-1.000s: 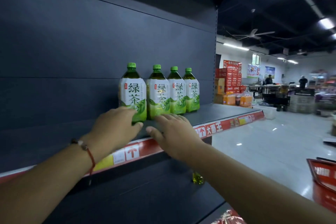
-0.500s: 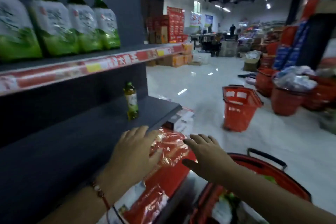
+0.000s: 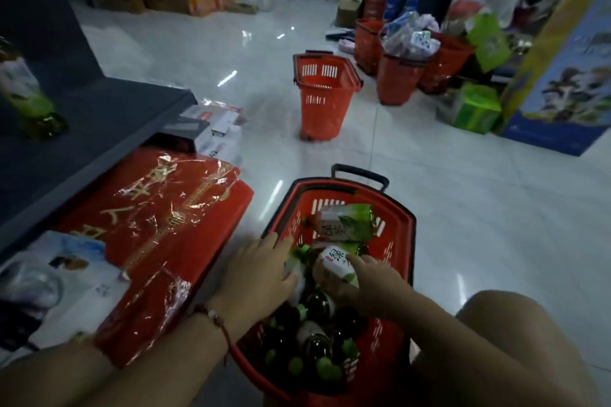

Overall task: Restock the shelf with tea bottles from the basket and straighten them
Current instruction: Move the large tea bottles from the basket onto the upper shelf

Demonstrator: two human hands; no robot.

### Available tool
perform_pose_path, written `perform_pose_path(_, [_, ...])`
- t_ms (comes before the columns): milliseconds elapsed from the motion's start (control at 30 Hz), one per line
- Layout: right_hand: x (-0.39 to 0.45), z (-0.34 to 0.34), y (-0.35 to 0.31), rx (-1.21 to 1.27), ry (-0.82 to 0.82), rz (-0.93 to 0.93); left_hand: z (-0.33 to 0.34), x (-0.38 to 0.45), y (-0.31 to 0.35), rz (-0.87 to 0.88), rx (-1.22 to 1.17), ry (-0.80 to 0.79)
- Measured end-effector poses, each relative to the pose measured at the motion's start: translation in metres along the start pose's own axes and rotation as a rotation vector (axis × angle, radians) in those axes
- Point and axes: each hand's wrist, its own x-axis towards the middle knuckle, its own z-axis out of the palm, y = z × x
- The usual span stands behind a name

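Note:
A red basket (image 3: 404, 220) stands on the floor below me, filled with several green tea bottles with green caps. One bottle (image 3: 347, 223) lies across the top at the far end. My right hand (image 3: 375, 287) grips a white-labelled tea bottle (image 3: 334, 266) in the middle of the basket. My left hand (image 3: 261, 271) reaches in beside it, its fingers lying fairly straight over another bottle (image 3: 297, 253). The dark shelf (image 3: 99, 116) is at the left, with a single blurred tea bottle (image 3: 26, 99) standing on it.
Red gift boxes (image 3: 158, 218) and white boxes (image 3: 211, 129) lie between the shelf and the basket. An empty red basket (image 3: 322, 92) stands on the tiled floor ahead. More filled red baskets (image 3: 400, 79), a green box (image 3: 476, 109) and a blue display board (image 3: 562, 76) line the right side.
My view has dropped from the upper shelf with its row of bottles down to the basket. Both hands left the shelf and went into the basket; the right one took hold of a bottle.

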Motion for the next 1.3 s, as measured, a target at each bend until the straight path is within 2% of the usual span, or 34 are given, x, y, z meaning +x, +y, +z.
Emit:
perform_pose_path(333, [0.043,0.029,0.036,0.054,-0.137,0.172,0.031,0.038,0.003,0.054,0.008,-0.113])
perform_pose_path(467, [0.055,0.045,0.033,-0.047,-0.177,0.203,0.039,0.047,0.0,0.068,0.015,-0.139])
perform_pose_path(633, [0.073,0.053,0.033,-0.026,-0.103,0.246,0.048,0.047,-0.009,0.064,0.0,-0.19])
perform_pose_path(700, [0.077,0.049,0.035,0.021,-0.075,0.265,0.05,0.048,-0.01,0.076,0.021,-0.186])
perform_pose_path(733, [0.078,0.045,0.033,0.079,-0.112,0.284,0.051,0.048,-0.011,0.084,0.036,-0.177])
perform_pose_path(867, [0.08,0.043,0.026,0.541,-0.291,0.427,0.051,0.049,-0.021,0.061,0.021,-0.196])
perform_pose_path(967, [0.07,0.034,0.016,1.017,-0.361,0.496,0.045,0.047,-0.023,0.006,-0.105,-0.243])
perform_pose_path(1133, [0.05,0.018,-0.007,1.209,-0.386,0.352,0.029,0.042,-0.015,-0.161,-0.537,-0.357])
perform_pose_path(1300, [0.033,0.01,-0.024,1.266,-0.302,0.218,0.019,0.044,-0.012,-0.412,-0.944,-0.413])
